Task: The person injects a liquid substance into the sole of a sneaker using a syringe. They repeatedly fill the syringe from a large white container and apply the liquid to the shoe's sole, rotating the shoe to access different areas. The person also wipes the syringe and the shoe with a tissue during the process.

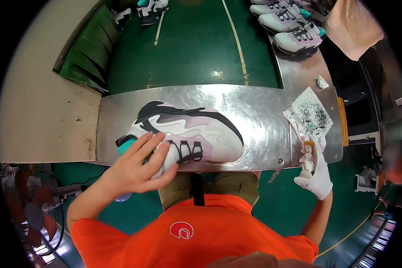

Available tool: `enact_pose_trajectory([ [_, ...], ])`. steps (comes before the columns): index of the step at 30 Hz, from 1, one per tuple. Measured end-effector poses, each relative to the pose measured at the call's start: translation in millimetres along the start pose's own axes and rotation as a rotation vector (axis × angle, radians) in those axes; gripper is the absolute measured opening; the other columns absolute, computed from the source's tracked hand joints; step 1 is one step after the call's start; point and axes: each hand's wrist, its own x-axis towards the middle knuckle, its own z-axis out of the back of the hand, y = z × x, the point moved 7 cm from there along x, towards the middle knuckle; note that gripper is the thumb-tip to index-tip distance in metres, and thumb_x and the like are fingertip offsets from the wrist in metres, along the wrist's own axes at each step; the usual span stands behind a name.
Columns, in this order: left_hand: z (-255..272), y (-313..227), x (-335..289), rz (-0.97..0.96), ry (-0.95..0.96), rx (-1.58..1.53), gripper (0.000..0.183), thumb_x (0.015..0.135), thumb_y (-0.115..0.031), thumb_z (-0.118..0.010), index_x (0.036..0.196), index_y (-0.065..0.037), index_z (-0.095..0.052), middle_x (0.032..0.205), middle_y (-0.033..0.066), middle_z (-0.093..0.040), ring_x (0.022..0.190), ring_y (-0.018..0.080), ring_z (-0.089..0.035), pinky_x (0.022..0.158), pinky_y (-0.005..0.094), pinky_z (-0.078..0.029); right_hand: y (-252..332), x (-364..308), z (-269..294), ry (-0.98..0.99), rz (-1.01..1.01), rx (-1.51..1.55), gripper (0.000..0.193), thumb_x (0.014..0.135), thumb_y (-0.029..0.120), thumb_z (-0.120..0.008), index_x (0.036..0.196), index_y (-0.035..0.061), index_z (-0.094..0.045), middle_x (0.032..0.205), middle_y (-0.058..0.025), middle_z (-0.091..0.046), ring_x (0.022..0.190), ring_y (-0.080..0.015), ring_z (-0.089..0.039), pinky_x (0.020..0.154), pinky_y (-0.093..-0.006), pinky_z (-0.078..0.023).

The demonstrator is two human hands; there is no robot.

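A white and pale lilac sneaker (219, 138) with black trim and black laces lies on its side on the metal bench. Its teal heel part (126, 146) points left and the toe points right. My bare left hand (140, 161) grips the shoe around its collar, fingers over the upper and thumb at the near side. My right hand (319, 178), in a white glove, is closed around a slim tool with a pale, stained handle (306, 163) and a brown block (308, 145); its exact kind is unclear. Just beyond lies a white sheet (311, 111) speckled with black.
Several similar sneakers (295, 38) stand in a row at the far right. Beyond the bench (187, 94) runs a green surface (192, 53) carrying more shoes (152, 11). Green flaps (87, 58) hang at left; a crumpled white scrap (322, 82) sits right. A fan (33, 214) stands lower left.
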Motion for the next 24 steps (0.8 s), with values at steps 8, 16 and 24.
enact_pose_trajectory([
  [8,-9,14,-8,0.09,-0.036,-0.276,0.037,0.067,-0.014,-0.077,0.099,-0.021,-0.061,0.117,0.0145,-0.058,0.106,0.0416,-0.062,0.094,0.0536,-0.05,5,6,-3,-0.08,-0.094,0.067,0.101,0.047,0.012,-0.059,0.145,0.0019,-0.033,0.12,-0.0118,-0.053,0.091,-0.0183,-0.056,0.068,-0.0258,-0.049],
  [16,-6,41,12,0.233,0.004,-0.336,0.026,0.066,-0.012,-0.078,0.09,-0.016,-0.07,0.114,0.0128,-0.065,0.107,0.0341,-0.064,0.094,0.0491,-0.051,17,17,-9,-0.104,-0.241,0.09,0.097,0.061,0.035,-0.072,0.143,-0.0014,-0.035,0.117,-0.014,-0.055,0.082,-0.018,-0.058,0.064,-0.0249,-0.048],
  [24,-11,52,15,0.294,-0.022,-0.417,0.022,0.064,-0.012,-0.076,0.082,-0.02,-0.067,0.111,0.0145,-0.066,0.102,0.0365,-0.065,0.09,0.0486,-0.053,69,44,-49,0.44,0.065,0.824,0.083,0.081,0.058,-0.058,0.136,-0.0014,-0.039,0.1,-0.0295,-0.056,0.074,-0.0354,-0.063,0.051,-0.0351,-0.051],
])
